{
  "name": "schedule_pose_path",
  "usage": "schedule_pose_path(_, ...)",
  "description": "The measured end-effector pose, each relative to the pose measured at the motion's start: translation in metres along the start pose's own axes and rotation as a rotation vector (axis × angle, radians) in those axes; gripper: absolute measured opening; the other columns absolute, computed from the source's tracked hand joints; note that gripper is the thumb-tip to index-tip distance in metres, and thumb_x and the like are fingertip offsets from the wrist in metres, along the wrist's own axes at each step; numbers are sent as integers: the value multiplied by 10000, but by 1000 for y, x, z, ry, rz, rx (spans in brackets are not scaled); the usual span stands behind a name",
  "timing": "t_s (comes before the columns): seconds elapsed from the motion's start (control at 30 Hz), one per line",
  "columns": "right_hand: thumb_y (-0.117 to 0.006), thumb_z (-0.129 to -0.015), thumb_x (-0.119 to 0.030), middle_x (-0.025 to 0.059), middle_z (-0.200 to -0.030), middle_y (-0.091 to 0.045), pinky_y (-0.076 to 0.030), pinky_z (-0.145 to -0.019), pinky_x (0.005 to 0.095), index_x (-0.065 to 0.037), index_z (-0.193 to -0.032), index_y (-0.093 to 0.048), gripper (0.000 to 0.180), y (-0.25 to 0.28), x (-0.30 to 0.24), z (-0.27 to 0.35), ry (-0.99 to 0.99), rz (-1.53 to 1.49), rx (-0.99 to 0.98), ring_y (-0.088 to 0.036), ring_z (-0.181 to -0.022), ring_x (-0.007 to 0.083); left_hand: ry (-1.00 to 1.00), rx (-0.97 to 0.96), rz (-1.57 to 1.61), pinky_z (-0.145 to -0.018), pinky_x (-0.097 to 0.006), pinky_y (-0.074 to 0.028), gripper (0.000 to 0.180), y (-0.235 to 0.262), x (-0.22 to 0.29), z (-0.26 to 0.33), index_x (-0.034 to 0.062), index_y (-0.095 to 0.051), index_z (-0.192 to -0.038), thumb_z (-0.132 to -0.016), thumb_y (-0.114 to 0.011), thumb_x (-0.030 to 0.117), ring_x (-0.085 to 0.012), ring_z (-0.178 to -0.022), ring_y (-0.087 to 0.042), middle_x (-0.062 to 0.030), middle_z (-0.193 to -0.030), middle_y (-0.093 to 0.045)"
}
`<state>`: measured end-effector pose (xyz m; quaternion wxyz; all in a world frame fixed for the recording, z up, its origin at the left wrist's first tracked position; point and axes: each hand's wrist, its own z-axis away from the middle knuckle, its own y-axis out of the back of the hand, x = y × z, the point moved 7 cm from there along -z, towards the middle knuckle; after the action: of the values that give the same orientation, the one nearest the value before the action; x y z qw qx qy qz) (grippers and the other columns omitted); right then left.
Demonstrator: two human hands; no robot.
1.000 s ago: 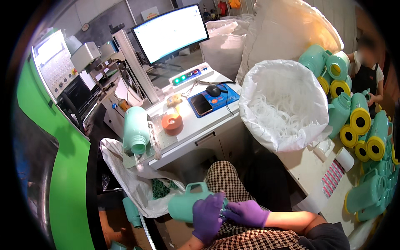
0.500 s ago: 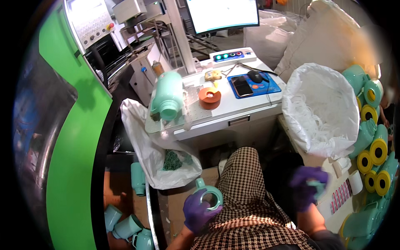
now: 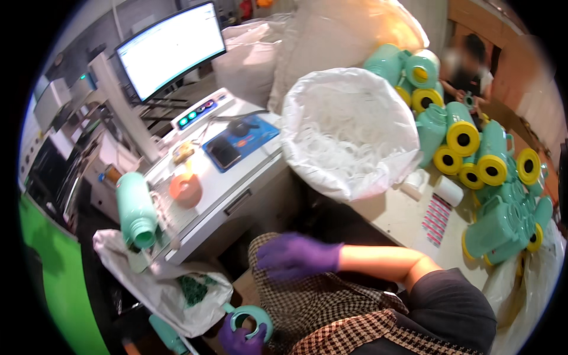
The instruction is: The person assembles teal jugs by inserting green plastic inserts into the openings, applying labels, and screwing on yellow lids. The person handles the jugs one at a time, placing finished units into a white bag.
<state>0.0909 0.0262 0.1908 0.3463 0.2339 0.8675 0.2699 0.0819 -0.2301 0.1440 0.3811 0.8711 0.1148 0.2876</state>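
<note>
My left hand (image 3: 244, 339), in a purple glove, is wrapped round a teal plastic jug (image 3: 267, 324) low in front of my lap. The jug's round open end faces up, and a teal handle or lug sticks out at its upper left. Above my lap my right hand (image 3: 294, 257), also gloved in purple, reaches leftward with its fingers stretched out. I see its back, slightly blurred; its palm is hidden, and no object shows in it. Left of the hands, a white sack (image 3: 155, 285) has green scraps (image 3: 194, 290) inside.
A teal jug (image 3: 137, 207) and an orange tape dispenser (image 3: 186, 189) rest on the white bench (image 3: 236, 184). A white-lined bin (image 3: 296, 127) holds translucent rings. Teal jugs (image 3: 500, 228) with yellow bases crowd the right-hand table. Another person (image 3: 467, 77) works at far right.
The view has turned right. My right hand has come leftward from the right-hand table to above my lap, and the small teal piece no longer shows in it. My left hand still holds the jug.
</note>
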Motion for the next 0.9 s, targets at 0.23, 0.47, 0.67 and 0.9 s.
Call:
schedule_pose_path(0.23, -727, -871, -234, 98, -938, -665, -526, -801, 422, -89, -824, -733, 152, 242, 69, 39, -609, 658, 254, -650, -898, 330, -87, 76, -134, -816, -457, -501, 410, 0, 23, -23, 94, -535, -690, -571, -907, 219, -393, -974, -622, -215, -1138, -678)
schedule_pose_path(0.47, -787, -753, -362, 176, -932, -694, -523, -795, 461, -108, -809, -784, 261, 273, 213, 106, -993, 738, -51, -661, -852, 365, -160, 126, -169, -832, -460, -497, 397, -12, 40, -32, 96, -539, -699, -572, -900, 204, -394, -1003, -608, -213, -1159, -671)
schedule_pose_path(0.67, -759, -782, -290, 163, -1090, -641, -511, -885, 450, -127, -936, -777, 225, 290, 161, 87, -886, 912, 20, -636, -1008, 348, 27, 117, -160, -849, -465, -485, 377, 0, 33, -20, 99, -543, -711, -580, -885, 192, -390, -1029, -589, -206, -1194, -658)
schedule_pose_path(0.9, -757, -796, -340, 172, -1111, -642, -530, -867, 442, -101, -985, -753, 304, 284, 201, 117, -1151, 1029, -55, -649, -1016, 343, -83, 109, -134, -864, -470, -455, 381, -20, 45, -34, 113, -535, -710, -588, -882, 212, -376, -1030, -577, -188, -1219, -649)
